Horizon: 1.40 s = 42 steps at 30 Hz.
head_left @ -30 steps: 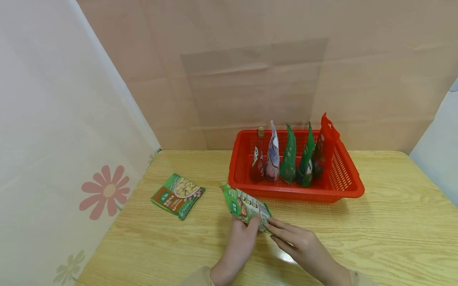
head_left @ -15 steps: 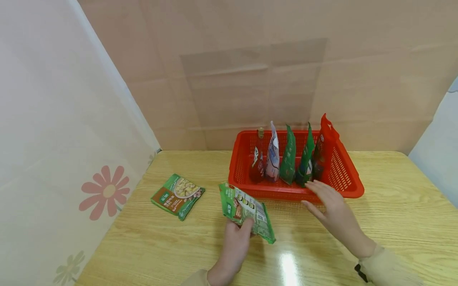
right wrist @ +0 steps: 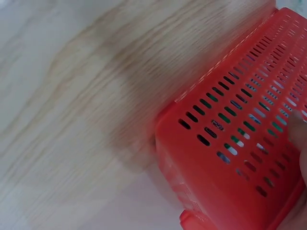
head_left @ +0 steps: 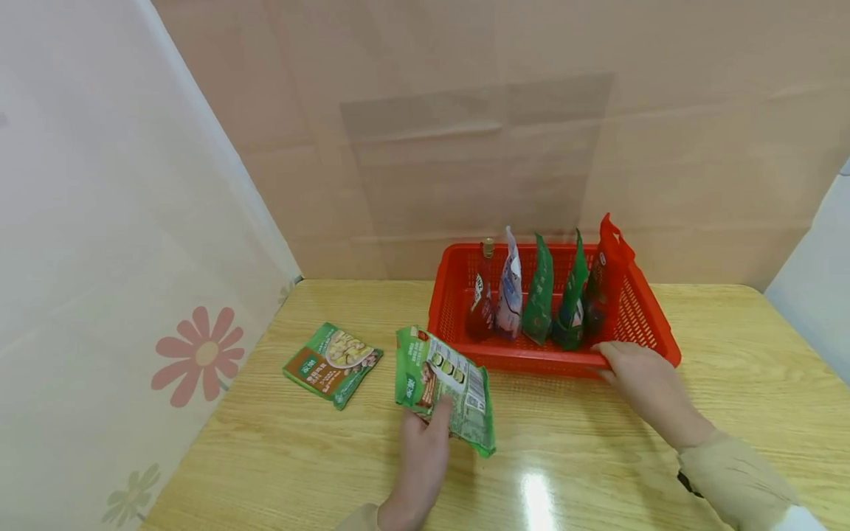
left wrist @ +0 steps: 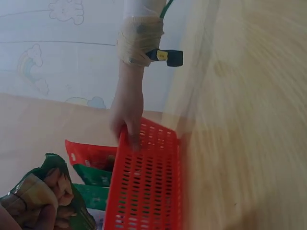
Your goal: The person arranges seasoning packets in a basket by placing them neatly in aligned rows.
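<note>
My left hand (head_left: 421,461) holds a green food packet (head_left: 458,387) in front of the basket, thumb across its printed back. In the left wrist view the same packet (left wrist: 79,215) shows at the lower left. My right hand (head_left: 647,387) grips the front rim of the red plastic basket (head_left: 518,360) near its right corner. The left wrist view has the right hand (left wrist: 128,112) with its fingers bent over that rim. Close up in the right wrist view is the slotted basket wall (right wrist: 216,158), the hand (right wrist: 301,139) at its edge.
Upright in the basket stand a sauce bottle (head_left: 481,306), a pale pouch (head_left: 510,295), two green pouches, one of them a plain green pouch (head_left: 539,295), and a red pouch (head_left: 607,273). Another green packet (head_left: 334,365) lies flat on the wooden table (head_left: 265,457) at the left.
My right hand has left the packet and moved right onto the basket's front rim. The packet, in my left hand, has shifted slightly left and turned its back more upward.
</note>
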{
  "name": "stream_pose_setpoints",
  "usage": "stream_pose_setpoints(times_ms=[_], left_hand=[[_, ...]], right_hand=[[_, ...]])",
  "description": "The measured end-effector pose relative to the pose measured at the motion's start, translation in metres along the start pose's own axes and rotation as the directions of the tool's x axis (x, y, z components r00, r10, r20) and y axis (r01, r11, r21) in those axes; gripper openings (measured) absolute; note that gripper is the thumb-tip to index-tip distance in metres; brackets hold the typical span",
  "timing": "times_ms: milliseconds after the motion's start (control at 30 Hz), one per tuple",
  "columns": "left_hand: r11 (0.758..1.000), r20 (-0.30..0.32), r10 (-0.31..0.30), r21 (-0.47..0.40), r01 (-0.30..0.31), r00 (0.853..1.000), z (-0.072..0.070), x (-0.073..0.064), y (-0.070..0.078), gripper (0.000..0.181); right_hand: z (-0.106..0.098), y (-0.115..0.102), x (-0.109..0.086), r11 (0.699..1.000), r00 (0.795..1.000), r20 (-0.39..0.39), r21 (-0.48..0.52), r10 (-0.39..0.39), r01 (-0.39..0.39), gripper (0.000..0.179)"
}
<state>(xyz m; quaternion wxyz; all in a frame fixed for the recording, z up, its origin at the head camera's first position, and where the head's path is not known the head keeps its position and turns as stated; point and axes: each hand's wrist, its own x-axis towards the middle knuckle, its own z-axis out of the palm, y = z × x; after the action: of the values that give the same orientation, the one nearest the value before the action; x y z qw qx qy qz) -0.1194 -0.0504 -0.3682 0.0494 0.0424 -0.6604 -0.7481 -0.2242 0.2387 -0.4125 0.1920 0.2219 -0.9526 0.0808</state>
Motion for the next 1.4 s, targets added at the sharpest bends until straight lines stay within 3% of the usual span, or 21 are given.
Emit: stream_pose_setpoints(times_ms=[67, 267, 400, 633, 833, 1033, 1400], left_hand=[[0.999, -0.002, 0.050, 0.007, -0.050, 0.999, 0.000, 0.002, 0.002, 0.050], [0.975, -0.027, 0.221, 0.034, -0.220, 0.975, 0.001, 0.015, 0.011, 0.058], [0.963, -0.056, 0.266, 0.061, -0.262, 0.962, 0.002, 0.031, 0.016, 0.060], [0.927, -0.102, 0.339, 0.206, -0.313, 0.935, 0.002, 0.069, 0.022, 0.059], [0.878, -0.048, 0.349, 0.367, -0.308, 0.936, 0.004, 0.103, 0.026, 0.048], [0.840, 0.012, 0.355, 0.434, -0.325, 0.935, 0.007, 0.131, 0.016, 0.045], [0.779, 0.086, 0.287, 0.558, -0.285, 0.954, 0.020, 0.159, 0.001, 0.054]], right_hand=[[-0.001, 0.000, 0.001, 1.000, 0.999, 0.039, -0.010, 0.015, -0.015, 0.025], [-0.002, 0.003, 0.004, 1.000, 0.998, 0.067, -0.028, 0.004, -0.003, 0.030], [-0.003, 0.004, 0.003, 0.999, 0.998, 0.057, -0.038, -0.006, 0.009, 0.024], [-0.002, 0.004, 0.001, 0.999, 0.999, 0.042, -0.034, -0.013, 0.014, 0.024], [0.000, 0.004, 0.003, 1.000, 0.999, 0.042, -0.029, -0.007, 0.009, 0.022], [0.004, 0.004, 0.003, 0.999, 1.000, 0.022, -0.040, -0.015, 0.016, 0.025], [0.003, 0.002, 0.001, 0.999, 1.000, 0.015, -0.052, -0.015, 0.016, 0.026]])
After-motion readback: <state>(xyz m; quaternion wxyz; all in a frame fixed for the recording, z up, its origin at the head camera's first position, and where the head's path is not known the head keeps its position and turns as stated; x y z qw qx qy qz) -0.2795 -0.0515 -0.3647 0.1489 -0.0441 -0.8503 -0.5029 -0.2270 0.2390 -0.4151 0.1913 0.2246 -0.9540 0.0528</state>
